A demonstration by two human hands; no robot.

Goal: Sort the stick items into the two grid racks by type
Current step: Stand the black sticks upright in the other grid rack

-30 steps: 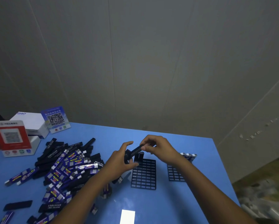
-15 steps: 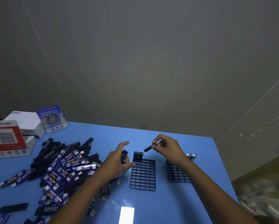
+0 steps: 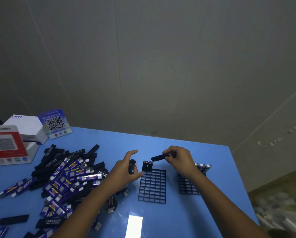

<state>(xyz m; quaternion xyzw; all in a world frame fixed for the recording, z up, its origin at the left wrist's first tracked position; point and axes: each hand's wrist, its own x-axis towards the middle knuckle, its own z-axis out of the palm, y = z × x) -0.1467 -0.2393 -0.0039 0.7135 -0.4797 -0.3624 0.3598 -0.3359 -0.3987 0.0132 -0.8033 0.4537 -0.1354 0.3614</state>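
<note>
Two hands (image 3: 125, 170) (image 3: 179, 159), two black sticks (image 3: 158, 158)

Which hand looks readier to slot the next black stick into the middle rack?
The right hand: it pinches a black stick just above the rack, beside two sticks standing there. The left hand holds another, off to the side.

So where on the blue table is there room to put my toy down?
Bare blue table lies behind the two black grid racks, toward the wall, and in front near the white glare patch. The left side is crowded with the heap of black and blue sticks.
</note>
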